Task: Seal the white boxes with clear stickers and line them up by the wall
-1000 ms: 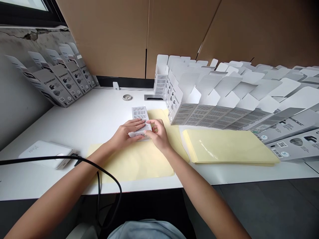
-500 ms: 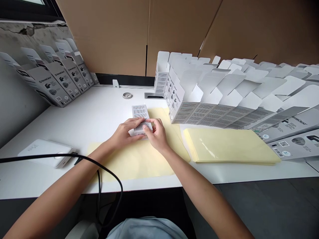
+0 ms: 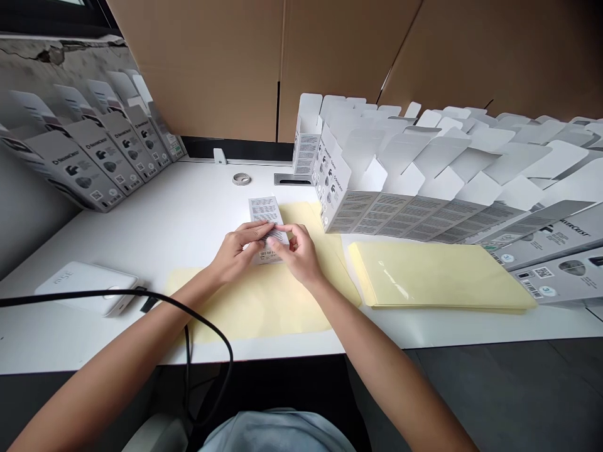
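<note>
A small white-and-grey printed carton [image 3: 265,208] lies flat with its text side up, partly on a yellow sheet [image 3: 264,307]. My left hand [image 3: 235,250] reaches over its left side, fingers together on the printed face and thumb bent near the middle. From the right, my right hand [image 3: 299,252] grips the edge, thumb on the face and index finger stretched towards my left fingertips. Both hands meet over the middle of the carton. A barcode shows below the thumbs. Anything small under the fingertips is hidden.
Several open cartons [image 3: 377,210] stand in rows at right; more printed cartons [image 3: 101,157] line the left wall. A yellow stack of sheets [image 3: 443,276] lies right of my hands. A white power bank [image 3: 89,285], black cable [image 3: 207,320] and tape roll [image 3: 241,179] are on the table.
My left thumb has drawn up from the carton's lower edge onto its face, uncovering the barcode. My right hand stays nearly in place. The view has shifted slightly.
</note>
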Available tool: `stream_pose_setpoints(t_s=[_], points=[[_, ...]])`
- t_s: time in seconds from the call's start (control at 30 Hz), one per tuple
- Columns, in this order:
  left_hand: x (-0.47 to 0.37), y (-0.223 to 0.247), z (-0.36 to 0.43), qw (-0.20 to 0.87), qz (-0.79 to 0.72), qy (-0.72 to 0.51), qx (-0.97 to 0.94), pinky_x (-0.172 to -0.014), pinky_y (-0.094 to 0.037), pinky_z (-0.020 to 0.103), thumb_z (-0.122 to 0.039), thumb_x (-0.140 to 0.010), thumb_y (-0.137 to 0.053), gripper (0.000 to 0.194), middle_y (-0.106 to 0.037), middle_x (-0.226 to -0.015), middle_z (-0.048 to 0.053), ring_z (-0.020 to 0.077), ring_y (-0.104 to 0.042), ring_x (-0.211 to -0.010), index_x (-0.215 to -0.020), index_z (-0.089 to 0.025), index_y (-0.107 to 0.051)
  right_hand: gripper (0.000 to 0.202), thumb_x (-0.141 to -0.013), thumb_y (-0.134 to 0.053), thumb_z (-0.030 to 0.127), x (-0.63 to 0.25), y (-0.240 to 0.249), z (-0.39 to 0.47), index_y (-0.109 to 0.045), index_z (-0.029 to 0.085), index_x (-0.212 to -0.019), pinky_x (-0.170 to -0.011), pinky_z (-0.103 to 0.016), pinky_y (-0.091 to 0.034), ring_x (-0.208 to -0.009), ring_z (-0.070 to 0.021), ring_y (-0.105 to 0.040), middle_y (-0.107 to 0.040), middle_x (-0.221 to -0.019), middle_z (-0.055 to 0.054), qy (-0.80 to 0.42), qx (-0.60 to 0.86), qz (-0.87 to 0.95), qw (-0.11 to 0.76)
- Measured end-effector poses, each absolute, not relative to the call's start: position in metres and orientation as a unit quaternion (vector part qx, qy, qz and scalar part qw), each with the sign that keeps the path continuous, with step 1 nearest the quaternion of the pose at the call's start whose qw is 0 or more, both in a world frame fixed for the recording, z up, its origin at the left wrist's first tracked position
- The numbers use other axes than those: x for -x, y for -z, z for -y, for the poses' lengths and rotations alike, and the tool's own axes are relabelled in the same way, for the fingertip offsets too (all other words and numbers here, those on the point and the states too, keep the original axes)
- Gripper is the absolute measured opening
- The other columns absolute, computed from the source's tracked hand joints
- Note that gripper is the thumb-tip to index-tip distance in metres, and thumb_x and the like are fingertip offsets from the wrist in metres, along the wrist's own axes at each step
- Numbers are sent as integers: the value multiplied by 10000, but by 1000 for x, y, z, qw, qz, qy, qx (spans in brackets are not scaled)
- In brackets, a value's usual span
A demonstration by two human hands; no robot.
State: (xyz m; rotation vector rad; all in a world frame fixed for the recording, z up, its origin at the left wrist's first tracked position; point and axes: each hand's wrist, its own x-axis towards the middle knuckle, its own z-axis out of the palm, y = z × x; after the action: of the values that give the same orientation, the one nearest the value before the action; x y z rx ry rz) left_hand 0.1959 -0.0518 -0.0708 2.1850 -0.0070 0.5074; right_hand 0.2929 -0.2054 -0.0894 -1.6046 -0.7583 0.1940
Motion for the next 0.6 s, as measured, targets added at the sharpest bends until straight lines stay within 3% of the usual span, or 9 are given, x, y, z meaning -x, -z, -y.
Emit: stream_pose_setpoints(t_s=[0.07, 0.3, 0.47, 0.6], points=[[-196, 69, 55, 438, -15, -208, -874, -1143, -410, 468, -334, -934, -516, 394, -668, -1305, 57, 294, -493, -1357, -1272, -215, -680, 367, -779, -713, 416, -294, 88, 207, -657, 202, -1071, -629, -281, -464, -660, -113, -477, -560, -1018, -38, -89, 703, 340, 618], [-196, 70, 57, 449, -19, -205, -870, -1167, -374, 440, -221, -893, -488, 430, -665, -1314, 39, 281, -479, -1369, -1278, -212, -677, 229, -822, -608, 306, -297, 85, 208, -662, 206, -1021, -683, -301, -476, -668, -110, -494, -525, -1015, -21, -122, 690, 345, 625], [-196, 72, 54, 456, -9, -204, -866, -1149, -390, 450, -233, -917, -447, 432, -665, -1313, 45, 290, -473, -1374, -1285, -222, -673, 309, -714, -738, 394, -296, 83, 201, -630, 191, -921, -658, -305, -468, -687, -129, -501, -532, -971, -22, -86, 721, 321, 608], [-196, 73, 52, 450, -8, -196, -871, -1170, -362, 445, -207, -895, -455, 462, -644, -1345, 46, 280, -463, -1383, -1313, -209, -651, 246, -824, -637, 356, -304, 85, 208, -653, 195, -1009, -680, -306, -490, -652, -109, -498, -543, -1009, -29, -130, 692, 370, 606]])
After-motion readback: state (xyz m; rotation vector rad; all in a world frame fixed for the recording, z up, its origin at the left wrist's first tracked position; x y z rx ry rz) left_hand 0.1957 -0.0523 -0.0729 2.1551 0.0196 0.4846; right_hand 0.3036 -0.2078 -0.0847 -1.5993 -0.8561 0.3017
